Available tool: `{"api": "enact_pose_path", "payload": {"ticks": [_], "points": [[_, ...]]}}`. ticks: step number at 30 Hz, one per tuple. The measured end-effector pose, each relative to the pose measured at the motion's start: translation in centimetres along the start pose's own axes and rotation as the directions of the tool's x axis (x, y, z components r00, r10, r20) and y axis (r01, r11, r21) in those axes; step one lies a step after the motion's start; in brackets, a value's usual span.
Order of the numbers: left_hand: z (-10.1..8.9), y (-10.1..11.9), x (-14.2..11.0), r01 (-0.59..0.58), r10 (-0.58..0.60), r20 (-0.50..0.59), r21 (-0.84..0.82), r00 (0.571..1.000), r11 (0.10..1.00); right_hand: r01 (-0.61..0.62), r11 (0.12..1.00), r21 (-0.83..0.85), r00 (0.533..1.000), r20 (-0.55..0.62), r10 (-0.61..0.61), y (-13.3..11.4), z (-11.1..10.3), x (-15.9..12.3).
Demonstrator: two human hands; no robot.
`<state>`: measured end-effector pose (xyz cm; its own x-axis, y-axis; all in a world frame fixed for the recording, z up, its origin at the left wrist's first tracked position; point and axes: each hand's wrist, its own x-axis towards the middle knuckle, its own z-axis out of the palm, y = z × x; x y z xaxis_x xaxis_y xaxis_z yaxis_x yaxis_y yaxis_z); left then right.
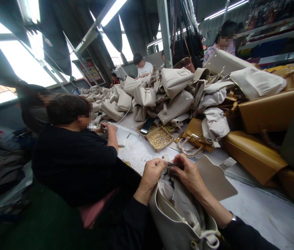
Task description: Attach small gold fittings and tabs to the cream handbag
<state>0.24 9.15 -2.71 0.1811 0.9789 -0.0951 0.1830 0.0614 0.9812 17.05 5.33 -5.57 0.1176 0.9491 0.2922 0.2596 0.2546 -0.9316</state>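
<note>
bag (178, 222) is propped at the table's (261, 211) near edge, mouth up for access | left hand (150, 175) and right hand (188, 173) are closed pinching its strap tab (168, 166) | rivet box (160, 139) is kept near

Two hands (150, 173) (188, 173), one beige bag (178, 215) (more piled behind), four co-workers (76, 156).

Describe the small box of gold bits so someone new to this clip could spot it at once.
Start at the heap of cream leather handbags on the long white worktable. Just in front of it sits the shallow square cardboard box of tiny gold metal fittings. Unlike its neighbouring box under a black phone, it is uncovered.
</note>
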Motion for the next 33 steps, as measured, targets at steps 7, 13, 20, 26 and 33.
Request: {"api": "enact_pose_path", "payload": {"ticks": [7,13,20,26,33], "points": [[-0.2,-0.3,0.0,0.037,-0.037,0.004,-0.076,0.999,0.996,-0.062,0.998,-0.008,0.998,0.013,0.062,-0.7,0.3,0.2],[-0.3,-0.4,-0.2,0.082,-0.080,0.019,-0.156,0.997,0.984,-0.102,0.995,-0.011,0.995,0.020,0.102,-0.9,0.6,0.4],[-0.5,-0.5,-0.1,0.145,-0.135,0.063,-0.217,0.989,0.965,-0.098,0.995,0.004,0.995,0.027,0.098,-0.6,0.7,0.5],[-0.5,-1.0,0.1,0.181,-0.168,0.076,-0.227,0.983,0.957,-0.043,0.999,-0.012,0.997,0.066,0.044,0.2,0.4,0.5],[-0.4,-1.4,0.1,0.133,-0.132,0.018,-0.179,0.991,0.975,0.009,0.999,0.052,0.998,0.069,-0.012,1.8,0.6,0.7]]}}
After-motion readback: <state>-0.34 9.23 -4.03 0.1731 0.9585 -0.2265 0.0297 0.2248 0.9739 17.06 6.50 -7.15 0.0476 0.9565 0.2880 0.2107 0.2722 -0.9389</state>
